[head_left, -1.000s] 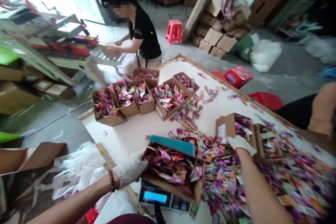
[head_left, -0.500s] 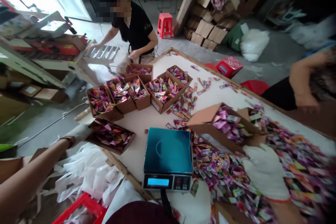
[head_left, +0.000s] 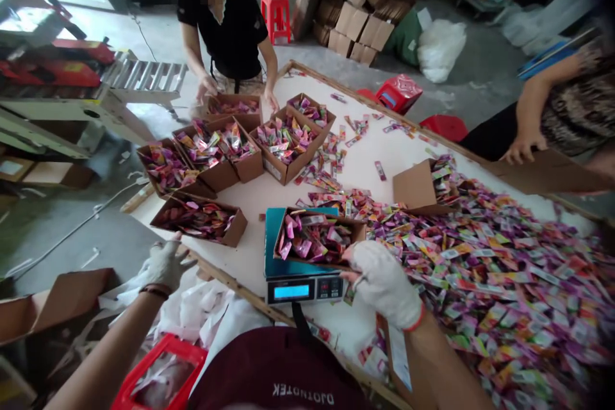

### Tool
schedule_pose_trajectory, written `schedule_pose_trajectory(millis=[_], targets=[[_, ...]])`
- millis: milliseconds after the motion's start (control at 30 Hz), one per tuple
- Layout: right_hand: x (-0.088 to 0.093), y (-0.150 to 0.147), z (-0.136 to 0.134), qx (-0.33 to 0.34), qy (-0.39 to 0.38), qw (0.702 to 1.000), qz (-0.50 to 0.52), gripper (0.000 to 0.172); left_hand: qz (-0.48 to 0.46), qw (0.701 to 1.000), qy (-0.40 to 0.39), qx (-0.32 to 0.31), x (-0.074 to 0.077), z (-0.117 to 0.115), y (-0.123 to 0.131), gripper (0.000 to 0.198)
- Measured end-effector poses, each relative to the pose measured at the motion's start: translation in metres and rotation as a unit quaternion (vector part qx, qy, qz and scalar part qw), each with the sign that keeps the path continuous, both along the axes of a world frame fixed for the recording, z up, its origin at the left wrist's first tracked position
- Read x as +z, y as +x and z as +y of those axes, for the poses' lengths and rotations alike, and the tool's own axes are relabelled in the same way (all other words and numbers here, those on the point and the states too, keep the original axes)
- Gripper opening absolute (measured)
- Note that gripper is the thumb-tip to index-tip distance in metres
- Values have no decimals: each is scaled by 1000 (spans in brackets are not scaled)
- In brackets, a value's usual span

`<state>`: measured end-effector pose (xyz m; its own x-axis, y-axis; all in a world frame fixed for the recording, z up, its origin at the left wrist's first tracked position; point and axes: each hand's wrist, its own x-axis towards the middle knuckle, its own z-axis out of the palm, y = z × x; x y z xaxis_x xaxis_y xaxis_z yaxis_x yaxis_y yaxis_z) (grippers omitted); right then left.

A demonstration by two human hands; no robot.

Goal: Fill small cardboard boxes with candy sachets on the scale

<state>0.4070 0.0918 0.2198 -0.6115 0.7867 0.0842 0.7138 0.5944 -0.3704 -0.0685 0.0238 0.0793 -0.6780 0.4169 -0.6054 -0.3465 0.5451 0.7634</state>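
Observation:
My right hand, in a white fingerless glove, is closed on the near right corner of a cardboard box full of small purple and pink packets. That box rests partly on the blue-green plate of a digital scale, whose display is lit but too small to read. Over on the left, my gloved left hand has its fingers apart and holds nothing. Just beyond it, another filled carton sits at the table edge.
Several filled cartons stand together on the white table, before a co-worker in black. Loose packets are heaped on the right, beside a small box. A person's hand at right touches cardboard. A red stool stands near my left leg.
My right hand has brought the filled box leftward from the packet heap onto the scale. My left hand has come away from the carton at left. The co-worker has both hands near the cartons.

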Motion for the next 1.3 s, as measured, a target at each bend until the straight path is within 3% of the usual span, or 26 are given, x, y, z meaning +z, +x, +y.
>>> schedule_pose_trajectory(millis=[100,233,333,467,667,733,833,900,1000,1067,1100,1167,1233,1300], targets=[[28,9,5,-77,-7,995,56,26,-57,998,22,-5,-3,9,23,81],[44,3,1,-102,-39,988,106,45,-29,998,49,-8,-10,27,24,55],[41,-12,-3,-67,-75,989,112,63,-23,999,39,-21,-13,25,16,50],[32,-44,0,-26,-51,994,88,73,-12,998,37,-43,-12,9,13,59],[25,-91,12,-33,-84,996,7,88,-32,999,37,-11,-13,-12,25,60],[15,-101,17,-24,-108,994,-12,77,-40,998,43,-15,-12,-17,31,60],[-7,-110,25,13,-157,987,14,28,-50,998,35,-9,-8,-18,38,62],[-19,-110,28,8,-203,976,76,24,-48,998,37,0,-4,-13,42,68],[-21,-95,29,-16,-264,951,163,18,-34,998,56,6,1,1,44,78],[-15,-69,32,-38,-281,938,200,32,-35,997,67,-1,2,9,42,77],[-13,-51,34,-76,-275,933,219,40,-38,997,67,-2,1,11,40,75],[-16,-11,40,-217,-233,925,209,46,-41,997,58,10,-4,8,34,66],[-29,26,43,-354,-191,906,128,48,-48,997,51,25,-10,-4,28,55],[-53,49,38,-407,-191,893,26,45,-58,997,46,27,-16,-24,24,43]])
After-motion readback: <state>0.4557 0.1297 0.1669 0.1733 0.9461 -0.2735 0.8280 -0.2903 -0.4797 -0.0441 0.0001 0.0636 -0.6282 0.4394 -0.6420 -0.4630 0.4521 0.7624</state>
